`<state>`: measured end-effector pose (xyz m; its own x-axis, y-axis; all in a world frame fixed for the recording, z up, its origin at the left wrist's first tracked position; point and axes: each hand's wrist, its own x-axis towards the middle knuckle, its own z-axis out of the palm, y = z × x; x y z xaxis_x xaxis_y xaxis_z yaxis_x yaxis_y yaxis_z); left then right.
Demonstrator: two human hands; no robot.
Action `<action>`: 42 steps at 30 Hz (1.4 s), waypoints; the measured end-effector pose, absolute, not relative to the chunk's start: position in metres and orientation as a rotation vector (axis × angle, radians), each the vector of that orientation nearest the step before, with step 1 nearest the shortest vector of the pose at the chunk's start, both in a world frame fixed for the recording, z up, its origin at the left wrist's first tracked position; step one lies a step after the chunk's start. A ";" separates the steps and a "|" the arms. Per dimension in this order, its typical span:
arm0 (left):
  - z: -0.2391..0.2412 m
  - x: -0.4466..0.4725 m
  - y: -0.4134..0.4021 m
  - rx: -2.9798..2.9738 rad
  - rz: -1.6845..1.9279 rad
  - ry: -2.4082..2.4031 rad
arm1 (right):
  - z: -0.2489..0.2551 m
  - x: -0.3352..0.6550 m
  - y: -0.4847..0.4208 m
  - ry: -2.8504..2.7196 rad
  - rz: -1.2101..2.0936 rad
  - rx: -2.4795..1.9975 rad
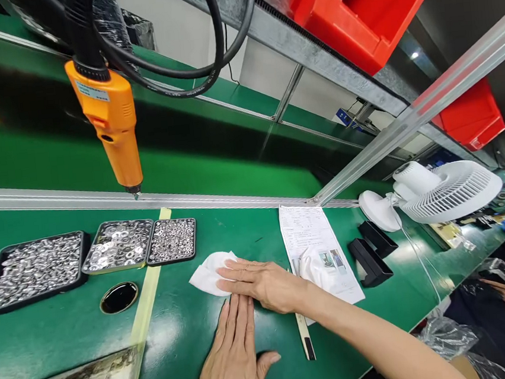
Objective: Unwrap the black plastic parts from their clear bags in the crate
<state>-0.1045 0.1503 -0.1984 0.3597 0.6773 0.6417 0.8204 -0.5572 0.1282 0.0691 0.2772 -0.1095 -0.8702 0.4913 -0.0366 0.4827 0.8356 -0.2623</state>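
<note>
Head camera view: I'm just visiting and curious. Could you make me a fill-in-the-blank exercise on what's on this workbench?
1. The electric screwdriver hanging above the bench is ____ in colour.
2. The trays of small metal parts number ____.
3. The right hand presses on a crumpled cloth whose colour is ____.
4. The left hand lies flat on a bench whose top is ____.

Missing words: orange; three; white; green.
</note>
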 end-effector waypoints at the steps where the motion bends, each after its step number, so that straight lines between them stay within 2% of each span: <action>1: -0.199 -0.104 0.150 -2.411 -0.974 -1.346 | -0.110 0.070 0.279 -2.984 0.402 -0.806; 5: -0.199 -0.103 0.149 -2.452 -0.923 -1.344 | -0.115 0.070 0.296 -2.761 0.166 -1.349; 6: -0.200 -0.104 0.149 -2.450 -0.923 -1.346 | -0.117 0.068 0.297 -2.750 0.156 -1.367; 10: -0.205 -0.105 0.147 -2.430 -0.957 -1.334 | -0.118 0.065 0.286 -2.922 0.294 -0.940; 15: -0.210 -0.104 0.146 -2.462 -0.969 -1.369 | -0.117 0.085 0.260 -2.723 0.094 -1.542; 19: -0.208 -0.104 0.146 -2.471 -0.983 -1.368 | -0.117 0.095 0.241 -2.882 0.097 -1.297; 25: -0.202 -0.107 0.156 -2.498 -0.874 -1.363 | -0.114 0.093 0.232 -2.799 0.063 -1.502; 33: -0.195 -0.106 0.210 -2.461 -0.783 -1.429 | -0.117 0.083 0.166 -2.750 0.077 -1.690; 42: -0.180 -0.087 0.273 -2.503 -0.658 -1.509 | -0.124 0.083 0.162 -2.703 0.077 -1.670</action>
<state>-0.0873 0.2729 -0.1804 0.3990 0.8054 0.4383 0.8691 -0.4845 0.0992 0.0827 0.1617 -0.1245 -0.4474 0.8926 -0.0562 0.8943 0.4468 -0.0223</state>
